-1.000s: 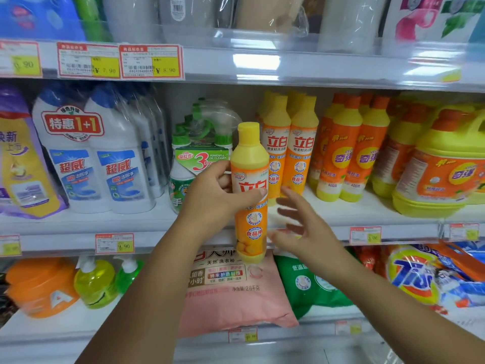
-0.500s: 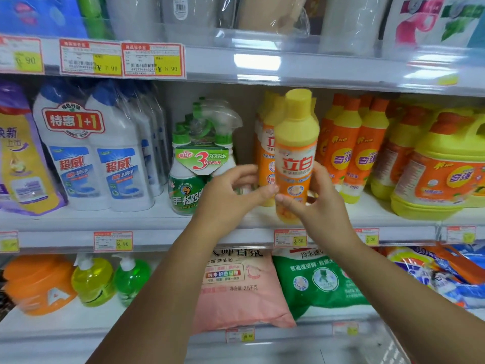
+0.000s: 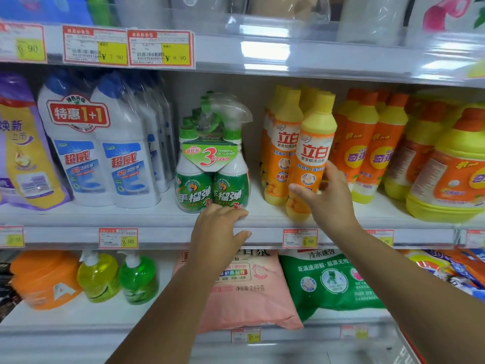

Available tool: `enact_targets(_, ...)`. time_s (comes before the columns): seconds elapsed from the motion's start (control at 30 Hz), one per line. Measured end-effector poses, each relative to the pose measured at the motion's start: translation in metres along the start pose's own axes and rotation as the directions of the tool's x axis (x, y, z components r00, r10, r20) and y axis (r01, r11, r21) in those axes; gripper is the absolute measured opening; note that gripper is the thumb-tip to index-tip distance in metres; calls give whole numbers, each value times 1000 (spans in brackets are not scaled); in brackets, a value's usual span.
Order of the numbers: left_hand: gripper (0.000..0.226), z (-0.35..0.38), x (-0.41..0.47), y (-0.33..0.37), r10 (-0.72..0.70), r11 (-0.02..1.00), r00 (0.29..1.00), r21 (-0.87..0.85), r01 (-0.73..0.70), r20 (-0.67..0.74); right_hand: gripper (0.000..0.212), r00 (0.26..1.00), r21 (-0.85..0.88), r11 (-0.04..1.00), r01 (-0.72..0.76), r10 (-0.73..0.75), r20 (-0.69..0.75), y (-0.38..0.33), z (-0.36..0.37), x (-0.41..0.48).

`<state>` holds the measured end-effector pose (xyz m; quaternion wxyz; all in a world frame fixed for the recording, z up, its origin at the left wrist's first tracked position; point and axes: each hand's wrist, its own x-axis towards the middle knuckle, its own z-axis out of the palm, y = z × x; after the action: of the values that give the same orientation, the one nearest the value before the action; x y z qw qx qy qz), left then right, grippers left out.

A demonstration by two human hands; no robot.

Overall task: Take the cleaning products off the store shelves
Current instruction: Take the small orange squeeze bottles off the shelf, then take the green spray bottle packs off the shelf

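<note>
The right hand has its grip clamped on 1 yellow soap bottle, tilted at the near edge of the middle shelf (base contact unclear). The left hand rests slack on the shelf lip, holding nothing. Next, likely: lift the bottle clear and out.

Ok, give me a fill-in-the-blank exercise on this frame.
The right hand grips a dish soap bottle with a ___ cap.
The left hand rests on the shelf edge below the ___ spray cleaner pack.
The pink bag lies on the lower shelf, ___ of the green bag.
Missing: yellow; green; left.
</note>
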<state>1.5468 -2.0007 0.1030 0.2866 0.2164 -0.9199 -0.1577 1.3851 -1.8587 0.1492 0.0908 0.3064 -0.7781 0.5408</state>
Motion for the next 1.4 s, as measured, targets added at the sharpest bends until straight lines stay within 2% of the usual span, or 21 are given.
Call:
enact_targets(0.17,43,2,0,-1,10,1000,999,-18,-10,-33,74,995,-36,995,-89,88,-37,-4,1,1)
enact_targets(0.33,44,-5,0,1,-16,998,1000,-56,16,12,67,993,4,993,-118,118,-2,-4,4,0)
enact_targets(0.43,39,-15,-1,3,-33,991,999,-126,34,5,76,989,-12,989,-149,149,-9,-7,1,-7)
enact_targets(0.5,27,-25,-4,1,-55,987,993,-153,38,-106,75,992,-73,993,-95,88,-95,-12,-5,-23)
enact_targets(0.57,20,-36,-3,-1,-102,988,957,-144,64,-272,57,991,-92,996,2,-15,-131,-19,-11,-38)
enact_targets(0.63,29,-53,-4,-9,-207,975,902,-157,157,-378,44,994,-75,992,98,-101,-35,-34,-7,-46)
enact_targets(0.67,36,-60,-3,-16,-263,962,883,-180,207,-389,43,991,-68,990,127,-125,39,-42,-1,-46)
enact_targets(0.73,53,-71,-2,-32,-344,933,887,-216,288,-307,51,970,-65,983,173,-158,186,-63,12,-38)
enact_targets(0.83,78,-77,-1,-52,-375,909,925,-220,355,-57,72,928,-36,988,153,-131,348,-93,34,-18)
enact_targets(0.97,86,-70,8,-67,-354,921,934,-153,358,52,77,871,-92,992,84,-28,491,-97,64,8)
enact_targets(1.07,81,-62,20,-72,-367,924,922,-60,377,126,94,871,-154,986,60,23,490,-82,84,13)
enact_targets(1.17,67,-58,27,-72,-379,912,915,-110,395,139,95,902,-103,994,46,3,433,-67,91,12)
enact_targets(1.3,65,-56,22,-69,-393,868,919,-318,381,30,89,925,63,997,49,-69,374,-61,87,0)
enact_targets(1.4,74,-62,15,-61,-359,768,933,-573,287,-15,85,945,152,985,77,-121,304,-67,70,-12)
